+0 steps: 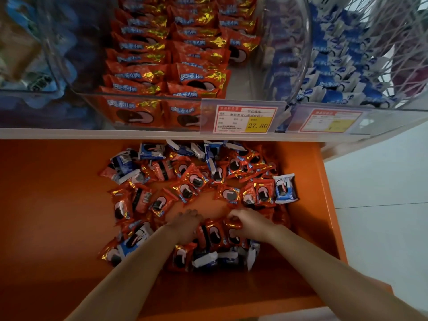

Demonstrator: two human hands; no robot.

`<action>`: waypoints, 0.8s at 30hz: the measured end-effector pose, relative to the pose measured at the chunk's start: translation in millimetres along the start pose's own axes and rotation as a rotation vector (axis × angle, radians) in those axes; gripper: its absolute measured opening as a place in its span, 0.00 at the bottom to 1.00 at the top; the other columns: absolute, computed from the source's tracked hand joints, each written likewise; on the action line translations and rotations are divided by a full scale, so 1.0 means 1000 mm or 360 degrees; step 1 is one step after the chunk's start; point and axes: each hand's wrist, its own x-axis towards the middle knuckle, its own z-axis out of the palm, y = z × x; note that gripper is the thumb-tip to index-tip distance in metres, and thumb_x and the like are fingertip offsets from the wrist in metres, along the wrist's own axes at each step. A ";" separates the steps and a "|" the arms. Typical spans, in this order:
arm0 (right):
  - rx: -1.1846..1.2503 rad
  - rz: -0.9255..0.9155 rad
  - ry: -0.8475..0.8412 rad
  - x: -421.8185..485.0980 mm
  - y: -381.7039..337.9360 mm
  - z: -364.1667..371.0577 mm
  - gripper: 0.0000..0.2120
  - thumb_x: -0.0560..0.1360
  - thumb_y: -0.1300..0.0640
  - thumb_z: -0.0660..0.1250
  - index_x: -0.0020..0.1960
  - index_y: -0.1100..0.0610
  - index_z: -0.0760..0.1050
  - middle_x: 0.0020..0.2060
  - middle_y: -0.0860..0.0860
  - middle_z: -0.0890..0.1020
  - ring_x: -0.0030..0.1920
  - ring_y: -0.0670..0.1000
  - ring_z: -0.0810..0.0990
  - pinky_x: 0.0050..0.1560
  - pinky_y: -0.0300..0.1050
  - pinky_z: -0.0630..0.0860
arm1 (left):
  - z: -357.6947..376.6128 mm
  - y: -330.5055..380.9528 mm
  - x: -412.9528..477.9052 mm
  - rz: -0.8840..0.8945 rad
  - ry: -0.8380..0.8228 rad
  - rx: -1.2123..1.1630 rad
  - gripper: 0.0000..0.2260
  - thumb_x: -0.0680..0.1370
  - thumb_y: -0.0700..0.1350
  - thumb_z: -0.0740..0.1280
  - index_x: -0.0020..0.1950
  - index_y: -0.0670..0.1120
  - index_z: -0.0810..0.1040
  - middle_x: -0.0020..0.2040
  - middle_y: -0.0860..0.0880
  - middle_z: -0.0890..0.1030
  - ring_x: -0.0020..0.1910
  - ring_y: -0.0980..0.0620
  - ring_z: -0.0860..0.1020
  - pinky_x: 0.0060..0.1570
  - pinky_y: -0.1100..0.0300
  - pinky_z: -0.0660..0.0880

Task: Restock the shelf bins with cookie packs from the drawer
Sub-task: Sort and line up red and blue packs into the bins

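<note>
Gathering red packs (pixel 196 181) from the drawer (pixel 58 205)?
— Yes. Right hand (pixel 249 224) pinches one, fingers curled round it; left hand (pixel 185 224) lies on the heap, and I cannot tell its grip.
— Pick reds only, leave the blue packs (pixel 284 188), then lift to the red bin (pixel 139 96) above

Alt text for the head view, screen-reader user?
Two bare hands reach into an orange drawer of loose red and blue cookie packs: the right hand pinches a red pack, the left hand touches packs beside it. Above, clear shelf bins hold rows of red packs and, to their right, blue-and-white packs, with a 27.80 price tag.
</note>
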 end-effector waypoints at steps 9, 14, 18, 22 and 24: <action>0.0101 0.0064 0.0071 0.002 0.006 -0.005 0.25 0.74 0.54 0.70 0.69 0.53 0.68 0.66 0.51 0.74 0.66 0.49 0.72 0.62 0.40 0.68 | 0.002 -0.001 -0.003 -0.0083 0.0058 -0.0172 0.28 0.79 0.41 0.65 0.76 0.45 0.57 0.73 0.43 0.65 0.70 0.45 0.65 0.67 0.55 0.63; 0.0169 0.0081 0.0108 0.004 0.008 -0.010 0.26 0.74 0.52 0.71 0.69 0.54 0.69 0.66 0.51 0.74 0.66 0.49 0.72 0.62 0.41 0.70 | -0.005 0.006 0.041 0.0014 0.0147 -0.0299 0.11 0.76 0.46 0.66 0.58 0.48 0.75 0.53 0.46 0.79 0.57 0.46 0.78 0.47 0.60 0.73; 0.0191 0.0081 0.0156 0.001 0.007 -0.015 0.24 0.73 0.52 0.71 0.67 0.53 0.70 0.64 0.51 0.75 0.63 0.49 0.74 0.60 0.41 0.71 | 0.008 -0.010 0.108 0.0171 0.0343 -0.0295 0.14 0.79 0.58 0.60 0.42 0.50 0.75 0.38 0.54 0.76 0.40 0.53 0.78 0.41 0.69 0.68; 0.0196 0.0077 0.0222 -0.004 0.001 -0.019 0.22 0.73 0.52 0.71 0.66 0.52 0.72 0.61 0.51 0.76 0.59 0.50 0.76 0.58 0.44 0.74 | -0.023 0.017 0.015 0.0016 0.0175 -0.0351 0.26 0.78 0.63 0.58 0.36 0.40 0.71 0.36 0.44 0.73 0.41 0.58 0.79 0.39 0.73 0.68; 0.0205 0.0063 0.0245 -0.007 -0.003 -0.021 0.22 0.74 0.51 0.71 0.65 0.51 0.71 0.62 0.51 0.76 0.58 0.51 0.77 0.55 0.43 0.75 | -0.002 0.001 0.001 -0.0265 0.0098 -0.0478 0.13 0.80 0.43 0.63 0.60 0.36 0.72 0.57 0.39 0.76 0.57 0.52 0.77 0.47 0.66 0.69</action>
